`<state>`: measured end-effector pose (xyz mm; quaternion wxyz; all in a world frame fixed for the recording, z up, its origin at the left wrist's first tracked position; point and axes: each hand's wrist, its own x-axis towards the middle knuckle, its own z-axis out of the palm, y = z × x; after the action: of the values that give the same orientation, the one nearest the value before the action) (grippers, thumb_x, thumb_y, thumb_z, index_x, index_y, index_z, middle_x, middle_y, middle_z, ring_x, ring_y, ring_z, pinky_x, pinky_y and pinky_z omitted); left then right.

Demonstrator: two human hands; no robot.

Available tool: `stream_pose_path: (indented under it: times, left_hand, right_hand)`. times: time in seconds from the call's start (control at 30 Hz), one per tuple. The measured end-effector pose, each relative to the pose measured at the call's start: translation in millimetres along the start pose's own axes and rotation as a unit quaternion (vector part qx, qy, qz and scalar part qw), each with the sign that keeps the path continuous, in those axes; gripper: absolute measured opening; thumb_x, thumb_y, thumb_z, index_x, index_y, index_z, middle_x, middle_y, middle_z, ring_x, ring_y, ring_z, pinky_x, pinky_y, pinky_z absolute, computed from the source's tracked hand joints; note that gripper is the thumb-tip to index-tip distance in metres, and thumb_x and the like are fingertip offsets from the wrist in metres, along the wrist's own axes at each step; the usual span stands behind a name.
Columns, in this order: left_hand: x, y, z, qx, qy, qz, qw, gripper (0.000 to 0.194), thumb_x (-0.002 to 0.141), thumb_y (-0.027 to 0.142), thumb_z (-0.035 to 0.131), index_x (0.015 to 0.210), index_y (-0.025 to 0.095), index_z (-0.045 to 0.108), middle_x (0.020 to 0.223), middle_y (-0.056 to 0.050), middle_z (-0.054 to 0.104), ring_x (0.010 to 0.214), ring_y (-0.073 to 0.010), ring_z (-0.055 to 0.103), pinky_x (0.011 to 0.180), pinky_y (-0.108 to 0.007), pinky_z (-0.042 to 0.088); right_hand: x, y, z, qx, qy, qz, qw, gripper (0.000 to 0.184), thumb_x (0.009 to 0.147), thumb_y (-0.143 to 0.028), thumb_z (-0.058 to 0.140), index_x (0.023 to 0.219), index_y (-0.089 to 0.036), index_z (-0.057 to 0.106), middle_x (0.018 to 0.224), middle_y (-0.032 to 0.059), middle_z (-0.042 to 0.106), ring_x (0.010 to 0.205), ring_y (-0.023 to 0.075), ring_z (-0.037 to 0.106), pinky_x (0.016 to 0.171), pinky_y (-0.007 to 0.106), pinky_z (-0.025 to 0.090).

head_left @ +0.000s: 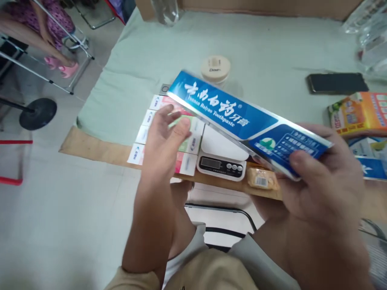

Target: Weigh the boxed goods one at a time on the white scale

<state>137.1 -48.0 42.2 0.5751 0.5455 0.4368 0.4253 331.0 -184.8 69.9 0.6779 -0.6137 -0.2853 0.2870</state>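
My right hand (317, 189) grips one end of a blue and silver toothpaste box (223, 108), its thumb across the printed front. The box is held tilted above a white kitchen scale (222, 165) and hides part of its pan. My left hand (166, 135) is open with bent fingers, over several small white boxes (189, 163) with pink and green panels, close to the toothpaste box's far end. I cannot make out whether it touches the small boxes. A small wrapped packet with a barcode (262, 178) lies right of the scale.
A round cream-lidded jar (215, 68) stands behind the toothpaste box. At the right are a phone (338, 83), an orange carton (358, 112) and a blue box (373, 167). Clear plastic (373, 40) occupies the far right corner. Another person's legs (39, 42) show at upper left.
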Motion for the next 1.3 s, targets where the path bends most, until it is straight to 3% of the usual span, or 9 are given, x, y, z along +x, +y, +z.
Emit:
stream_pose_path:
  times: [0.17, 0.3, 0.43, 0.6, 0.7, 0.83, 1.0, 1.17, 1.3]
  left_hand:
    - [-14.7, 2.7, -1.4, -0.098, -0.095, -0.024, 0.990, 0.056, 0.093, 0.054, 0.073, 0.143, 0.035, 0.055, 0.158, -0.006, 0.053, 0.134, -0.0317, 0.064, 0.104, -0.046, 0.061]
    - [-15.5, -7.5, -8.5, -0.124, -0.072, -0.006, 0.990, 0.064, 0.092, 0.044, 0.077, 0.149, 0.038, 0.049, 0.165, -0.002, 0.048, 0.147, -0.0317, 0.053, 0.108, -0.042, 0.060]
    - [-8.6, -7.5, -24.5, -0.144, -0.053, -0.036, 0.988, 0.057, 0.096, 0.034, 0.070, 0.150, 0.031, 0.051, 0.151, -0.005, 0.063, 0.142, -0.0299, 0.060, 0.115, -0.044, 0.057]
    - [3.5, 10.8, -63.7, -0.136, -0.040, -0.131, 0.981, 0.048, 0.093, 0.024, 0.059, 0.141, 0.023, 0.063, 0.131, -0.007, 0.075, 0.111, -0.0283, 0.076, 0.081, -0.037, 0.069]
    - [7.5, 11.9, -83.8, -0.098, -0.050, -0.147, 0.983, 0.042, 0.093, 0.024, 0.058, 0.133, 0.020, 0.069, 0.120, -0.006, 0.077, 0.100, -0.0252, 0.077, 0.077, -0.034, 0.067]
    - [9.1, -0.5, -99.0, -0.010, -0.030, -0.109, 0.994, 0.036, 0.092, 0.021, 0.059, 0.126, 0.023, 0.071, 0.123, -0.003, 0.076, 0.112, -0.0243, 0.073, 0.095, -0.037, 0.063]
    - [16.7, -20.7, -111.1, 0.095, 0.116, -0.136, 0.979, 0.030, 0.090, 0.032, 0.071, 0.118, 0.024, 0.070, 0.133, -0.008, 0.071, 0.132, -0.0334, 0.063, 0.099, -0.045, 0.059]
    - [21.0, -22.4, -117.0, 0.083, -0.015, -0.113, 0.990, 0.023, 0.098, 0.039, 0.057, 0.092, 0.022, 0.070, 0.086, -0.003, 0.073, 0.083, -0.0230, 0.070, 0.069, -0.033, 0.057]
    - [24.2, -16.5, -119.2, 0.074, -0.021, -0.108, 0.991, 0.026, 0.099, 0.037, 0.054, 0.087, 0.022, 0.071, 0.075, -0.002, 0.068, 0.066, -0.0186, 0.062, 0.059, -0.030, 0.050]
  right_hand:
    - [-21.1, 28.2, 53.6, -0.003, -0.076, 0.024, 0.997, 0.039, 0.084, -0.043, 0.086, 0.115, -0.032, 0.064, 0.108, -0.0009, 0.070, 0.088, 0.0150, 0.072, 0.072, 0.029, 0.063]
    - [-29.4, 40.2, 86.1, -0.039, -0.094, 0.018, 0.995, 0.047, 0.083, -0.046, 0.084, 0.115, -0.031, 0.054, 0.111, 0.0004, 0.065, 0.083, 0.0143, 0.071, 0.067, 0.028, 0.063]
    - [-37.4, 43.1, 119.8, -0.126, -0.123, -0.005, 0.984, 0.052, 0.082, -0.041, 0.082, 0.122, -0.030, 0.052, 0.127, 0.0067, 0.060, 0.094, 0.0184, 0.071, 0.069, 0.032, 0.065]
    - [-51.1, 55.2, 152.4, -0.223, -0.249, -0.046, 0.942, 0.077, 0.096, -0.034, 0.060, 0.164, -0.029, 0.024, 0.152, 0.0172, 0.039, 0.127, 0.0267, 0.065, 0.094, 0.046, 0.067]
    - [-54.9, 65.5, 161.8, -0.321, -0.255, -0.119, 0.904, 0.074, 0.100, -0.039, 0.053, 0.166, -0.024, 0.025, 0.146, 0.0179, 0.045, 0.135, 0.0309, 0.059, 0.097, 0.051, 0.065]
    - [-53.0, 72.5, 166.5, -0.405, -0.258, -0.176, 0.859, 0.069, 0.099, -0.044, 0.053, 0.162, -0.020, 0.038, 0.142, 0.0184, 0.058, 0.136, 0.0357, 0.059, 0.107, 0.059, 0.058]
    - [-45.0, 69.3, 165.7, -0.453, -0.316, -0.149, 0.820, 0.067, 0.097, -0.042, 0.055, 0.160, -0.020, 0.043, 0.157, 0.0182, 0.057, 0.155, 0.0398, 0.045, 0.123, 0.066, 0.041]
    - [-36.0, 66.8, 164.7, -0.461, -0.355, -0.129, 0.803, 0.072, 0.099, -0.042, 0.050, 0.164, -0.016, 0.036, 0.167, 0.0159, 0.049, 0.160, 0.0378, 0.038, 0.129, 0.069, 0.031]
    - [-28.9, 66.2, 166.3, -0.461, -0.383, -0.136, 0.789, 0.071, 0.099, -0.035, 0.045, 0.166, -0.014, 0.034, 0.168, 0.0151, 0.047, 0.162, 0.0366, 0.036, 0.131, 0.069, 0.027]
